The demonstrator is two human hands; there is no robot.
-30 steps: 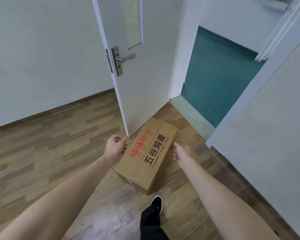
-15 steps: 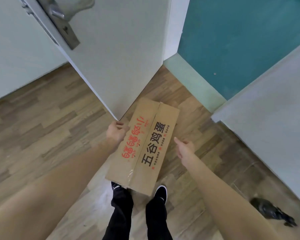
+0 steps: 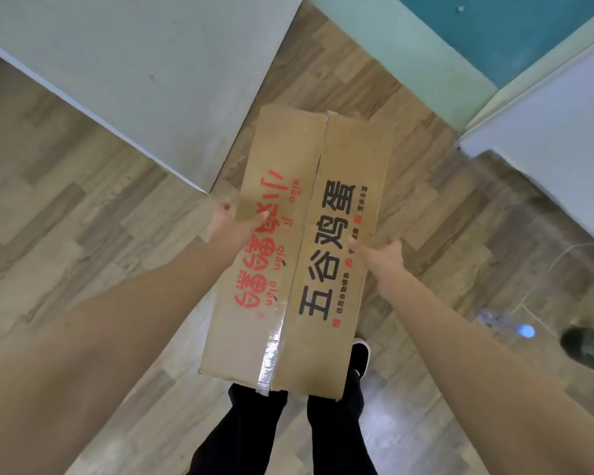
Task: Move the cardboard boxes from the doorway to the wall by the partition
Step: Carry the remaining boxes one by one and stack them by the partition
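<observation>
hands on cardboard box

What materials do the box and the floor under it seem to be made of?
The box: brown corrugated cardboard, by its look, matte, with printed red and black characters and a strip of glossy clear tape along the flap seam. The floor: wood-grain planks in grey-brown, perhaps laminate or vinyl rather than solid wood; a faint sheen shows near the feet.
</observation>
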